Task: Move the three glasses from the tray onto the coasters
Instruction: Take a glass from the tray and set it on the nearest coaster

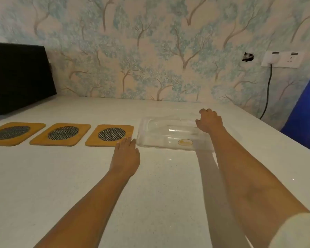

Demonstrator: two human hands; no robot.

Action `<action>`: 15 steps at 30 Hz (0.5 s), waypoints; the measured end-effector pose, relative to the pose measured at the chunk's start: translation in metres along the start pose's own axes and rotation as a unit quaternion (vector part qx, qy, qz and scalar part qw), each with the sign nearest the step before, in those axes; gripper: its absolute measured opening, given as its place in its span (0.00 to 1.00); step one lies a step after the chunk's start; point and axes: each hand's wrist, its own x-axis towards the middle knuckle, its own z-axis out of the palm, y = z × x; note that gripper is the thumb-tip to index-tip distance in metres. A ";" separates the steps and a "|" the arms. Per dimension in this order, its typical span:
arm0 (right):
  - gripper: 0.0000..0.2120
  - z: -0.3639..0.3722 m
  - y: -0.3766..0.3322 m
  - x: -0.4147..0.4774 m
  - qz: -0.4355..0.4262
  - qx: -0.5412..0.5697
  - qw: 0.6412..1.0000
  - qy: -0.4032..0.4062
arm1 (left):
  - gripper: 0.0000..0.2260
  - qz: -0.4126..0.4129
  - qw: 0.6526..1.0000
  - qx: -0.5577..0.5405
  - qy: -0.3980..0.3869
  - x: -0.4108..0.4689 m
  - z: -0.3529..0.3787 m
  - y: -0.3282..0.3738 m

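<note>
A clear plastic tray lies on the white table, right of three coasters. Faint outlines of clear glasses show inside it; how many there are and how they lie is hard to tell. The three wooden coasters with dark mesh centres sit in a row: left, middle, right. All are bare. My right hand is over the tray's right end with curled fingers; whether it grips a glass is unclear. My left hand rests flat on the table, fingertips between the right coaster and the tray.
A black slanted box stands at the back left against the wallpapered wall. A blue chair back is at the right table edge. A wall socket has a black cable hanging down.
</note>
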 end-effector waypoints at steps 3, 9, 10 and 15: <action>0.24 0.001 0.001 0.012 0.018 -0.003 0.999 -0.042 | 0.21 -0.010 1.000 -0.015 0.004 0.002 0.001 -0.001; 0.29 -0.004 -0.003 0.027 0.056 0.013 0.988 -0.146 | 0.22 -0.022 0.999 -0.037 -0.007 0.001 -0.001 -0.001; 0.29 -0.005 -0.003 0.029 0.059 0.007 0.986 -0.158 | 0.22 -0.023 0.999 -0.036 -0.007 0.001 0.000 -0.001; 0.28 -0.004 -0.003 0.034 0.059 -0.051 0.986 -0.150 | 0.22 -0.024 0.999 -0.047 -0.008 0.000 0.000 -0.001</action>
